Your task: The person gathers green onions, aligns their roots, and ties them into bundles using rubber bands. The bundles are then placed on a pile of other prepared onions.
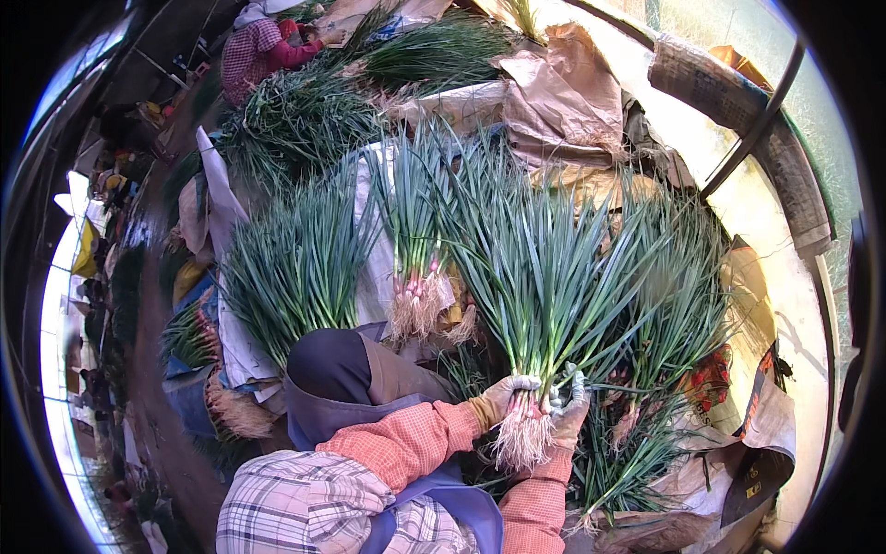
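My left hand (pixel 507 399), in a light work glove with a tan cuff, grips a bunch of green onions (pixel 543 298) just above its pinkish bulbs. Long green leaves fan out away from me, and the pale, stringy roots (pixel 524 436) hang towards my body. My right hand (pixel 570 408), gloved too, is at the right side of the bunch, with its fingers bent around stems at the base. Beyond my hands lies a smaller bunch of green onions (pixel 415 263), its pink bulbs and roots facing me. Loose green onions (pixel 623 471) lie to the right of my right hand.
Left of the middle, more green onions (pixel 297 270) rest by a white woven sack (pixel 242 339). Rooted bundles (pixel 232 408) lie at far left. Crumpled sacks (pixel 564 90) lie behind. Another person (pixel 266 52) sits at the upper left, beside heaped greens (pixel 311 118). A pole (pixel 754 124) slants at right.
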`<state>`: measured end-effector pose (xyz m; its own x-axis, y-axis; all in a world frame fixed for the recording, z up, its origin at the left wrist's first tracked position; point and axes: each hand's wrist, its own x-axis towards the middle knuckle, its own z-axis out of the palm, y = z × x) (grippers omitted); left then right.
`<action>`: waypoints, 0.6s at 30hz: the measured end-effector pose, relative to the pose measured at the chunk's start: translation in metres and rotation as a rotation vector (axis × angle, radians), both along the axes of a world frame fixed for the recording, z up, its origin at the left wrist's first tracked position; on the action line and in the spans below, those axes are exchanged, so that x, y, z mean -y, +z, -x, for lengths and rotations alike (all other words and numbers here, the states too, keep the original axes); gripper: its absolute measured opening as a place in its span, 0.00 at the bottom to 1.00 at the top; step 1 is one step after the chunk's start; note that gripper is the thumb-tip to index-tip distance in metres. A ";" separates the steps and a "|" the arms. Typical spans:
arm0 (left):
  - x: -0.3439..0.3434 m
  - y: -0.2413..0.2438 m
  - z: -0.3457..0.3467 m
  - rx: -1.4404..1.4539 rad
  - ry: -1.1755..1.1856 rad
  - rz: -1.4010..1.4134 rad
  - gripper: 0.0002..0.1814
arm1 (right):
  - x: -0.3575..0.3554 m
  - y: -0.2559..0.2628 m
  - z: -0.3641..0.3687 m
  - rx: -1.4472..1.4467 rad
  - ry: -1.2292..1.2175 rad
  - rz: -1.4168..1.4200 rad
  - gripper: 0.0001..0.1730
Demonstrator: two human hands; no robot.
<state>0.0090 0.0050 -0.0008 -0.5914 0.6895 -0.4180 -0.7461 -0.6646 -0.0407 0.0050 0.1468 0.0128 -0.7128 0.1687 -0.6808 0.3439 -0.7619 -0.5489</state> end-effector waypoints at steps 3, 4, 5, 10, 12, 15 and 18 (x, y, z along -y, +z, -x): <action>-0.012 0.004 0.000 0.001 0.053 -0.042 0.18 | -0.003 -0.022 -0.011 -0.173 -0.032 0.013 0.04; -0.012 0.014 0.002 -0.043 0.064 -0.073 0.18 | -0.005 -0.027 -0.014 -0.218 0.040 0.011 0.01; -0.013 -0.001 -0.001 -0.077 0.042 -0.057 0.22 | -0.013 -0.030 -0.017 -0.248 0.174 -0.220 0.02; -0.008 -0.001 0.001 -0.020 0.030 0.024 0.25 | -0.048 -0.005 -0.015 -0.124 -0.070 -0.348 0.07; -0.005 0.009 0.006 -0.032 -0.027 -0.102 0.27 | -0.077 -0.038 -0.010 -0.035 -0.182 -0.417 0.09; -0.013 0.024 0.006 -0.187 -0.053 0.021 0.26 | -0.075 -0.094 0.007 0.015 0.104 -0.807 0.13; -0.006 0.035 0.004 -0.234 -0.058 0.000 0.23 | -0.053 -0.100 0.025 0.199 0.728 -1.269 0.19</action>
<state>0.0046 0.0112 0.0346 -0.6318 0.7250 -0.2742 -0.7719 -0.6206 0.1379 -0.0196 0.2001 -0.0869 -0.8148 0.3667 -0.4491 0.5792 0.5510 -0.6008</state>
